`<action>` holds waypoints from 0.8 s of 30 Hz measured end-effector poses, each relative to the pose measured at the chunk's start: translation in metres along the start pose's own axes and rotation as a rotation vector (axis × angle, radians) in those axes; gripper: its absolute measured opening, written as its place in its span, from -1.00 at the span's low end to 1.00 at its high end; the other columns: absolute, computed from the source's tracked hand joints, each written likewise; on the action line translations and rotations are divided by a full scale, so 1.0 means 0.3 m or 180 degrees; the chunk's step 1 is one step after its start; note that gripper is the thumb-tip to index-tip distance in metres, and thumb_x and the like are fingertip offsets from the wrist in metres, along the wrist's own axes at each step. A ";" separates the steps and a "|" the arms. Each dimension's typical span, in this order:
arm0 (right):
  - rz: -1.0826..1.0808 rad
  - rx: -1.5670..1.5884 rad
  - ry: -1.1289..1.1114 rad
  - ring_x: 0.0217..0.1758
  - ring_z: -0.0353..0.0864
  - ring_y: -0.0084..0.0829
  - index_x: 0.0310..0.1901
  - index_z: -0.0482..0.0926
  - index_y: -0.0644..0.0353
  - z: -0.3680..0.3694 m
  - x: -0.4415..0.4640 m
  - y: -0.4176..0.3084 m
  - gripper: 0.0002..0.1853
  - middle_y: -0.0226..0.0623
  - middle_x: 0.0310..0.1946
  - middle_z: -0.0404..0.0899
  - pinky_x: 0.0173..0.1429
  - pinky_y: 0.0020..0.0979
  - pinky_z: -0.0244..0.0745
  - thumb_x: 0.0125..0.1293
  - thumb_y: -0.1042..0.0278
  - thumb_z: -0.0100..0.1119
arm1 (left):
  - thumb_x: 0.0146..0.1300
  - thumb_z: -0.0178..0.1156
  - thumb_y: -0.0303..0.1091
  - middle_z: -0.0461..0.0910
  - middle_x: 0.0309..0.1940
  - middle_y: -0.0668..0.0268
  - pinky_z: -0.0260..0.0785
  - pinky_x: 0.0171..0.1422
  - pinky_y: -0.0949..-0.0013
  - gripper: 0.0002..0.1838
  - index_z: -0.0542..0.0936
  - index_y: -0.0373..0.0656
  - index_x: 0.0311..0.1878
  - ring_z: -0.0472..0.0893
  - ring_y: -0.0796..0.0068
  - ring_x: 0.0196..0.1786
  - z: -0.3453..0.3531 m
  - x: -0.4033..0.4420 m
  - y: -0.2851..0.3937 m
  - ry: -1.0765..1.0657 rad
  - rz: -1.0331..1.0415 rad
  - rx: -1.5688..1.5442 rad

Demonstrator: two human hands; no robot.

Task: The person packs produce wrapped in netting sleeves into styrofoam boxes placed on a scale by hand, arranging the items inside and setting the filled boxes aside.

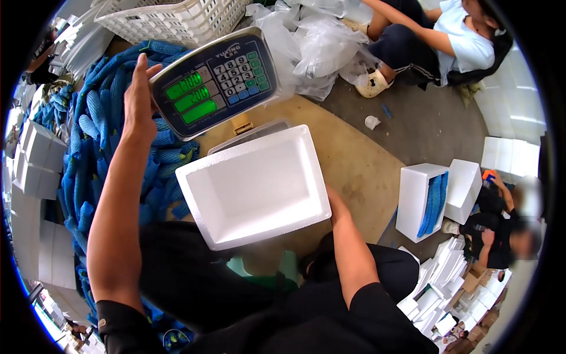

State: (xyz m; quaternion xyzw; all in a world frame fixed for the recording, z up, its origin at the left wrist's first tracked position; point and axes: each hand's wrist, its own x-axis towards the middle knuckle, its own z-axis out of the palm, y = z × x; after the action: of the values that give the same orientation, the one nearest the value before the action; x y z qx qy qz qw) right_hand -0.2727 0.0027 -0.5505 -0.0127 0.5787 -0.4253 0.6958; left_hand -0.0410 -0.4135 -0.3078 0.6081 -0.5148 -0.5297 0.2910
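A scale display [214,83] with a keypad and lit green digits stands tilted in front of me. My left hand [139,100] is at its left edge, fingers stretched upward and the palm side toward the display. Below it is a white foam box [253,189], its open side facing me and nothing visible inside. Part of the scale's platform [250,137] shows behind the box's far rim. My right hand [333,199] is at the box's right side; its fingers are hidden behind the box, so its grip does not show.
Blue mesh netting [106,118] is heaped at left. A white plastic basket [177,23] and clear plastic bags [318,47] lie beyond the display. A foam box with blue contents [433,203] stands at right. A person [442,44] sits at upper right; others are farther right.
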 end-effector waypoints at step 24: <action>-0.0378 -0.3480 0.1573 0.38 0.61 -0.04 0.49 0.41 0.21 0.175 -0.159 -0.364 -0.03 -0.05 0.35 0.62 0.43 -0.11 0.48 0.18 -0.28 0.41 | 0.50 0.18 0.27 0.53 0.43 0.13 0.19 0.65 0.18 -0.18 0.35 -0.12 0.59 0.47 0.26 0.50 -0.347 -0.293 0.030 -0.0735 0.0608 -0.0261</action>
State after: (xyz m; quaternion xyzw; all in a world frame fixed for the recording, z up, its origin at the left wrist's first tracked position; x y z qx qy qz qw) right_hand -0.2914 -0.0629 -0.4395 -0.3016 0.8563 -0.0946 0.4084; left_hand 0.0625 -0.3540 -0.2413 0.4790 -0.5783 -0.5866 0.3034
